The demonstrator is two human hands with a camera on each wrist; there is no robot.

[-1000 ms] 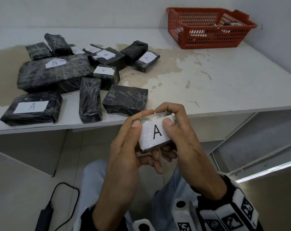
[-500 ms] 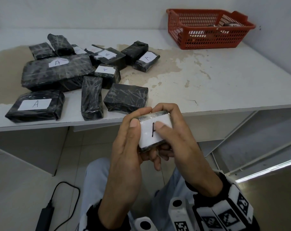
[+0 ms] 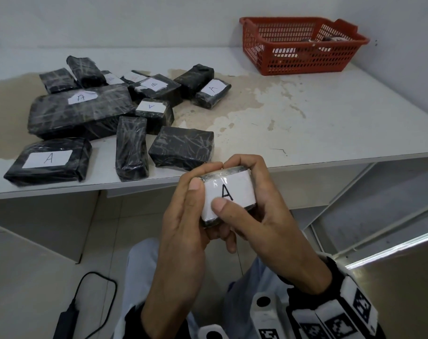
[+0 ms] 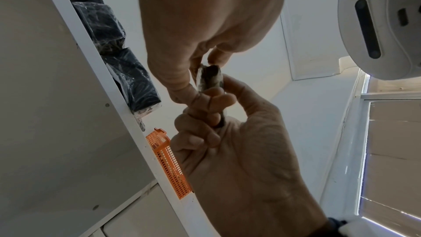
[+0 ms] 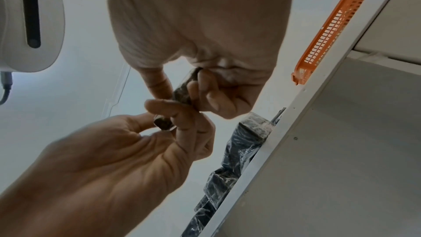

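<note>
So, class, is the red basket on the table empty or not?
Not empty: dark wrapped parcels with white labels show through the mesh of the red basket.

black packets (image 3: 182, 148) lying loose: 12 (rear ones overlap) | packet held (image 3: 239, 185): 1 | red basket (image 3: 303, 57): 1

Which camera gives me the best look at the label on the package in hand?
The head view: the white label faces it, its A readable. Both wrist views show only the dark edge of the package between the fingers, no label.
</note>
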